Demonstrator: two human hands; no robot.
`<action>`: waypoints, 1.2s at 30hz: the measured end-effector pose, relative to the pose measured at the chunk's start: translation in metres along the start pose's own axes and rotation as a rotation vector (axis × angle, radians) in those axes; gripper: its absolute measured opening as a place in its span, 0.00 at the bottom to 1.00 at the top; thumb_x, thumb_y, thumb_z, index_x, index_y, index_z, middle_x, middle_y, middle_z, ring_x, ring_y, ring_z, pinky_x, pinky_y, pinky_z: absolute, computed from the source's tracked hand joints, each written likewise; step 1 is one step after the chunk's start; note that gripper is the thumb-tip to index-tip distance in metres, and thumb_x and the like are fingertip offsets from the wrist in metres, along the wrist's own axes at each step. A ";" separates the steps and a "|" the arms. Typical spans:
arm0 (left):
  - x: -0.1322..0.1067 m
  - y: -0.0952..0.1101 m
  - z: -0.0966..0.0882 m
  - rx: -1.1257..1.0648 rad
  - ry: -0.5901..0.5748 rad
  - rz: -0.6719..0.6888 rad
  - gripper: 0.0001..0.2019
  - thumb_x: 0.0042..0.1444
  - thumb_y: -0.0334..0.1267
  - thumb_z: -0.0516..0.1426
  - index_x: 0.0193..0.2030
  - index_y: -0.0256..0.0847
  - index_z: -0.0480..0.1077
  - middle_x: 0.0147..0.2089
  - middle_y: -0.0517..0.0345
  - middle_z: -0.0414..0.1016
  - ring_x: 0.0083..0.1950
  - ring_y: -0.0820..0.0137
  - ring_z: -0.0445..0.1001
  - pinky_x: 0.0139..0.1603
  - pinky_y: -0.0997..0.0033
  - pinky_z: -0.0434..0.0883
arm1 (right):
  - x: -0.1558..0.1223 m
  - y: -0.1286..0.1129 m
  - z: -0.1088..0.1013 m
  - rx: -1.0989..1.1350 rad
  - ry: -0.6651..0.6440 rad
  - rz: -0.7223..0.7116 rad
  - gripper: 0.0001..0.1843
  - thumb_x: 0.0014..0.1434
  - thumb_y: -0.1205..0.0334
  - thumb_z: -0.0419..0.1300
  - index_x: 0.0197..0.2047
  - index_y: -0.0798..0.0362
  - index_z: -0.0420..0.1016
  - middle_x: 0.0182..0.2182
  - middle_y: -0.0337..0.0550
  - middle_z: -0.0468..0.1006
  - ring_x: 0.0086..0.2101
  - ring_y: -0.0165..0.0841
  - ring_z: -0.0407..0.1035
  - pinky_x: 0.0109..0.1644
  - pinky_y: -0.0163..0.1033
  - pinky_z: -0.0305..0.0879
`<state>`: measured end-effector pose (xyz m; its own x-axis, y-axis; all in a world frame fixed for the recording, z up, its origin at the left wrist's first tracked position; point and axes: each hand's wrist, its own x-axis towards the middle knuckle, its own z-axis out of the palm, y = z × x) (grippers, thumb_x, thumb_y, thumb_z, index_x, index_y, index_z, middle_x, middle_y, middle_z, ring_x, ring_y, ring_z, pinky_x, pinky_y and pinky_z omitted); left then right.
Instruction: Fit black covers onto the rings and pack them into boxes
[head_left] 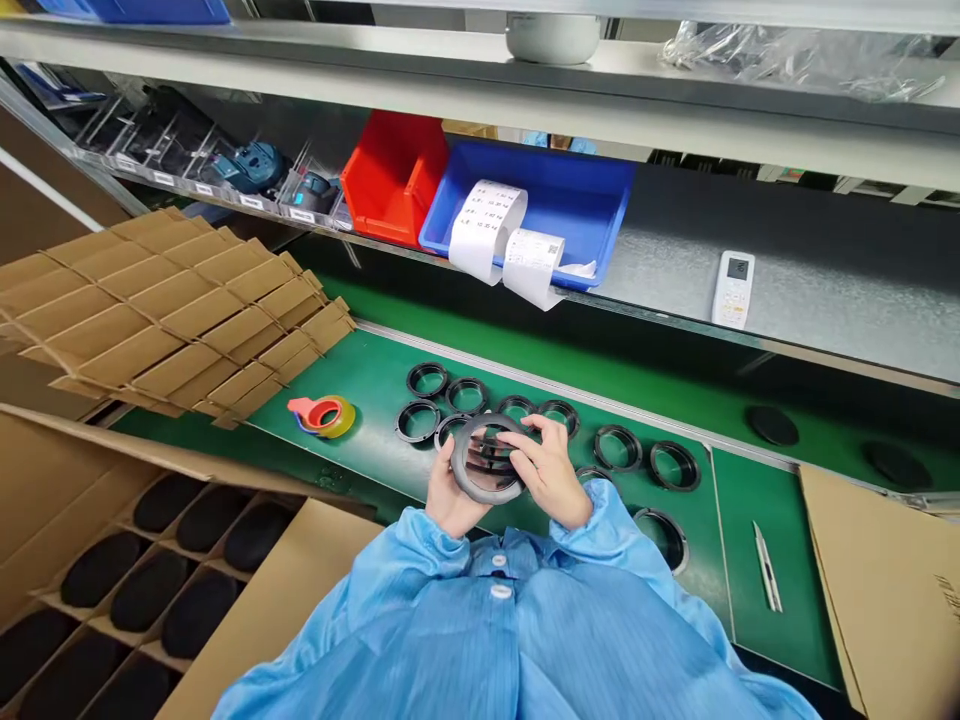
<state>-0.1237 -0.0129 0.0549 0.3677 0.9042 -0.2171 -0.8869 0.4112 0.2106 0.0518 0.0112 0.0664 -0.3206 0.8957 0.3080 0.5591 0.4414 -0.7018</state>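
Observation:
A round black ring with a glossy, mirror-like face [489, 458] is held up in front of my chest. My left hand [452, 497] grips its left edge, thumb at the rim. On the other side my right hand [551, 470] holds its right edge, with bent fingers reaching over the glossy face. Just beyond, several open black rings lie on the green table, among them a ring at the back left [427, 380] and a ring to the right [617, 448]. Another ring [664, 540] lies close to my right sleeve.
A tape roll [337, 417] and cardboard dividers [172, 310] are at left. Below them, a partitioned carton [300, 590] holds black discs. A pen-like knife [766, 567] and cardboard [885, 590] lie right. The shelf bears a red bin [386, 185], blue tray [592, 190] and remote [733, 290].

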 end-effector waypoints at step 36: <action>-0.036 -0.008 0.010 -0.044 0.105 -0.127 0.23 0.62 0.56 0.55 0.52 0.39 0.76 0.56 0.44 0.77 0.65 0.46 0.67 0.68 0.31 0.53 | -0.028 -0.026 0.004 0.519 -0.020 0.193 0.37 0.68 0.35 0.38 0.52 0.51 0.79 0.55 0.50 0.66 0.60 0.39 0.60 0.68 0.47 0.56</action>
<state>-0.1269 -0.0475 0.0702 0.4483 0.8275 -0.3381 -0.8473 0.5139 0.1341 0.0430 -0.0260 0.0737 -0.2668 0.9545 0.1333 0.1607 0.1804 -0.9704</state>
